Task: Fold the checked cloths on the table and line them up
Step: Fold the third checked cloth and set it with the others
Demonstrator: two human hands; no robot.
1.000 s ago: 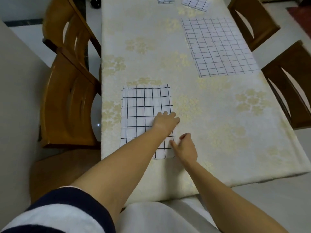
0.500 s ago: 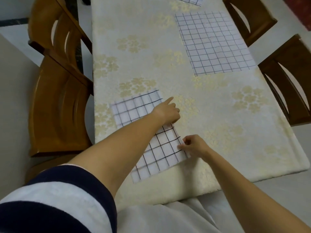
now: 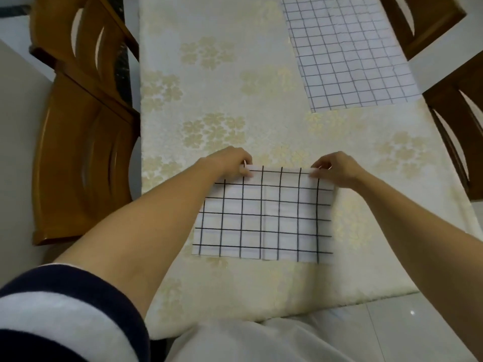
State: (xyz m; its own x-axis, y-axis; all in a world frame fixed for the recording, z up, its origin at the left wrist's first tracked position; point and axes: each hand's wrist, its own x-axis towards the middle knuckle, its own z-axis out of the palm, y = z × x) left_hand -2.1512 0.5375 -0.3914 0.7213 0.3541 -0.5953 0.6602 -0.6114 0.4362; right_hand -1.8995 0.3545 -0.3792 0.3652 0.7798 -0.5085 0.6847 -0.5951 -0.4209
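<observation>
A white cloth with a bold black check [image 3: 264,218] lies near the front edge of the table [image 3: 222,105], its long side running left to right. My left hand [image 3: 230,163] pinches its far left corner. My right hand [image 3: 334,167] pinches its far right corner. That far edge is lifted a little off the table between the two hands. A second, larger cloth with a thin grey check [image 3: 347,50] lies spread flat at the far right of the table.
A cream tablecloth with pale flower prints covers the table. Two light wooden chairs [image 3: 78,158] stand along the left side, two darker chairs [image 3: 457,142] along the right. A pale floor [image 3: 418,327] shows at the bottom right.
The black-checked cloth has been turned from lengthwise through a slant to crosswise in front of me. Both hands have moved from its right side to its far corners and now pinch them.
</observation>
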